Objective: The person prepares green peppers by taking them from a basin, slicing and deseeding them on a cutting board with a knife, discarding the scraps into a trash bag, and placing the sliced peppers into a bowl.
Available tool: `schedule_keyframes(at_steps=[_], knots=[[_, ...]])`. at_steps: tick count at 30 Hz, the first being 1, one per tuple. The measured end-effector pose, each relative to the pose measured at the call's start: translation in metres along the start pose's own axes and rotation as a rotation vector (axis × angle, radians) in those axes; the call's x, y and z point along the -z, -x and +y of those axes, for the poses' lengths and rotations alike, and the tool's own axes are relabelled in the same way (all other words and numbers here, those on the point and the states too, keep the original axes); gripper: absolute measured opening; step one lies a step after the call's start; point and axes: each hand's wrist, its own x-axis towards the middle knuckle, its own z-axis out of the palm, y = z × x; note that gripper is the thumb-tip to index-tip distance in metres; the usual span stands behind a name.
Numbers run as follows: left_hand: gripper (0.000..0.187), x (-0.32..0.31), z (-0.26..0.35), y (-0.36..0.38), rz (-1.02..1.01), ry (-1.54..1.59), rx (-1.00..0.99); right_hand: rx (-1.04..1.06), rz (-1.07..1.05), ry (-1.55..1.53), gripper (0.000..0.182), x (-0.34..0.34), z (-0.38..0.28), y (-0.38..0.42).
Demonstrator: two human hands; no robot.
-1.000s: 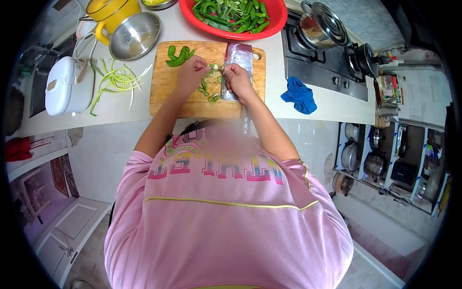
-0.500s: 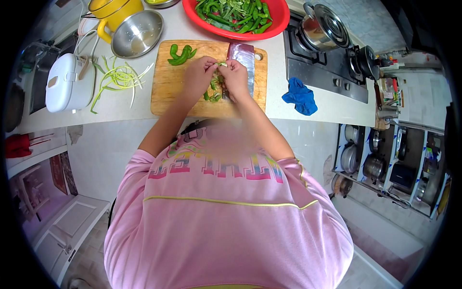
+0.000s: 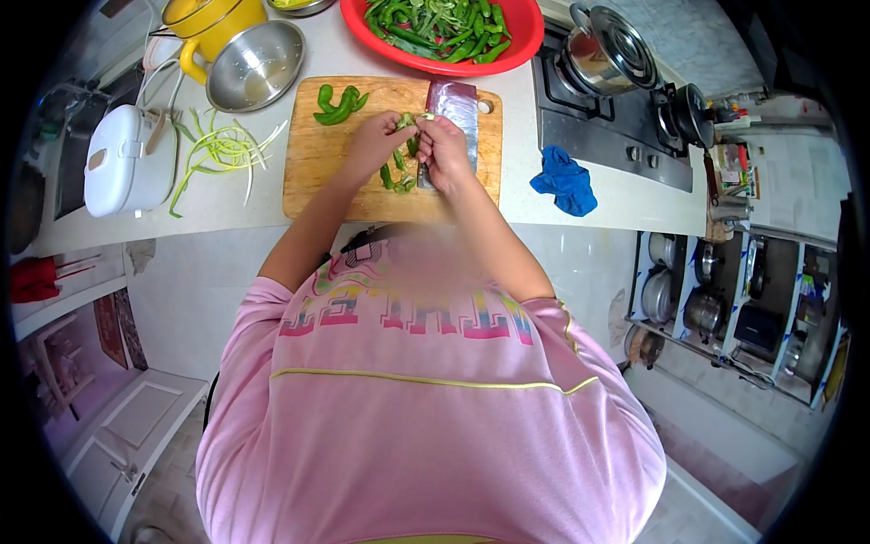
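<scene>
Both my hands are over a wooden cutting board [image 3: 313, 177]. My left hand [image 3: 373, 147] pinches a piece of green pepper [image 3: 406, 121]. Close beside it, my right hand [image 3: 444, 151] has its fingers pressed together at a small pale green bit [image 3: 428, 117]. Below my hands, several cut pepper pieces [image 3: 399, 181] lie on the board. A cleaver [image 3: 456, 100] lies flat on the right part of the board, partly behind my right hand. Whole green peppers [image 3: 341, 107] rest at the board's upper left.
A red basin [image 3: 435, 67] of green peppers stands behind the board. To the left are a steel bowl [image 3: 256, 68], long green-white strips [image 3: 222, 150] and a white box [image 3: 127, 159]. At the right are a blue cloth [image 3: 565, 181] and a stove [image 3: 616, 136] with pots.
My hands have moved slightly apart, and the green pepper between them shows more. The right hand's fingers have turned a little upward.
</scene>
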Motion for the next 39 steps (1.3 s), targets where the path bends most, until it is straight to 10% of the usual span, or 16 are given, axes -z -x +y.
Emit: schedule_keyframes(at_steps=[9, 18, 27, 36, 39], knots=[[0.016, 0.011, 0.023, 0.007, -0.117, -0.108, 0.033, 0.343, -0.243, 1.061, 0.011, 0.025, -0.020, -0.014], [0.013, 0.018, 0.019, 0.006, -0.035, 0.027, 0.094, 0.231, -0.113, 0.595, 0.018, 0.003, 0.002, -0.010], [0.013, 0.021, 0.022, 0.011, -0.016, -0.103, 0.029, 0.047, -0.276, 0.764, 0.025, 0.005, -0.011, -0.003], [0.013, 0.012, 0.021, 0.014, 0.070, 0.198, 0.102, 0.447, -0.067, 1.044, 0.025, 0.000, 0.020, -0.002], [0.012, 0.007, 0.025, 0.015, 0.107, 0.322, 0.133, 0.020, -0.108, 0.574, 0.025, -0.005, 0.012, 0.003]])
